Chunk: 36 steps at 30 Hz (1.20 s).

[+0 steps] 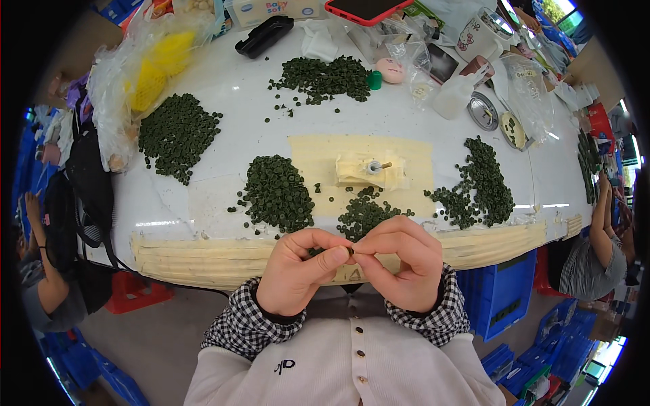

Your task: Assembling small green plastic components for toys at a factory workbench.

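My left hand [298,269] and my right hand [401,260] meet at the table's near edge, thumbs and fingertips pinched together. Between them is a small dark round piece [350,251], mostly covered by the fingers. Just beyond the fingertips lies a small pile of dark green ring-shaped pieces [365,216]. A larger pile of similar green pieces [277,193] sits left of it. Past the near pile, a tape-wrapped block [351,173] with a metal post [374,166] stands on a patch of cream tape [311,152].
More green pieces lie in a far-left pile [179,135], a far-middle pile [325,78] and a right pile [484,183]. A black case [265,37], a red-edged phone [365,8] and a round tin [483,110] stand further back. Below right is a blue crate [501,294].
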{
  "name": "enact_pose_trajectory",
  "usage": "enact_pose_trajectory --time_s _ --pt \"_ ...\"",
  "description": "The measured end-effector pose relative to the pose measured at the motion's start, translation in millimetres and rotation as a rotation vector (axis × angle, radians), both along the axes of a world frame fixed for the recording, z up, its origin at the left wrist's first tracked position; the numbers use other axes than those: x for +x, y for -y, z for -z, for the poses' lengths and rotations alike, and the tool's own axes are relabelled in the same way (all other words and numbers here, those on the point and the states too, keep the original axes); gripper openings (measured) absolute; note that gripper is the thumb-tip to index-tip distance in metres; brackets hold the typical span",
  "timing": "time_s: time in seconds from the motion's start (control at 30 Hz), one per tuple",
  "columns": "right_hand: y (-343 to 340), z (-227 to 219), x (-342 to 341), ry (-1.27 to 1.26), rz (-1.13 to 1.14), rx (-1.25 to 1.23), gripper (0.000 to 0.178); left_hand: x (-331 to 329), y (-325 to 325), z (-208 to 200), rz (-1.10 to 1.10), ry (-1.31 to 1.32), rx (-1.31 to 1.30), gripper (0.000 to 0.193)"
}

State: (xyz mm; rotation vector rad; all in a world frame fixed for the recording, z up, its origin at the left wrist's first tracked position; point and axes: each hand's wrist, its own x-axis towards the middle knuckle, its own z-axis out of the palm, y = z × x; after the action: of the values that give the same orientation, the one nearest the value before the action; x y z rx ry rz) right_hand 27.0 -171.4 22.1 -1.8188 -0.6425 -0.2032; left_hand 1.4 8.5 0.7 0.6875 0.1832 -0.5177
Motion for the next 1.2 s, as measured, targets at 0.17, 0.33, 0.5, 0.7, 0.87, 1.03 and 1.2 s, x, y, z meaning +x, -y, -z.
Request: enact_pose_trajectory --time_s 0.17,0.33,0.5,0.7,0.87,1.03,1.2 --pt "3 -1 1 -0.053 -0.071 0.018 0.022 1 0 2 0.053 0.011 -0.014 0.009" --pt "1 1 0 0.088 -0.025 -0.038 0.022 2 -2 1 0.069 0.048 0.018 0.010" --pt "0 1 1 0.092 -0.007 -0.085 0.020 1 -1 -10 0.046 0.174 0.269 0.012" --pt "0 2 0 -0.093 -0.028 0.029 0.018 0 1 -7 -0.004 0.230 0.376 0.012" --pt "0 11 -1 -0.252 -0.062 0.156 0.015 -2 4 1 -0.077 0.297 0.472 0.011" --pt "-1 8 -2 -0.261 -0.035 0.138 0.015 -4 3 1 -0.084 0.340 0.532 0.011" --pt "-5 9 -5 -0.239 -0.017 0.116 0.014 -6 4 3 -0.127 0.374 0.551 0.009"
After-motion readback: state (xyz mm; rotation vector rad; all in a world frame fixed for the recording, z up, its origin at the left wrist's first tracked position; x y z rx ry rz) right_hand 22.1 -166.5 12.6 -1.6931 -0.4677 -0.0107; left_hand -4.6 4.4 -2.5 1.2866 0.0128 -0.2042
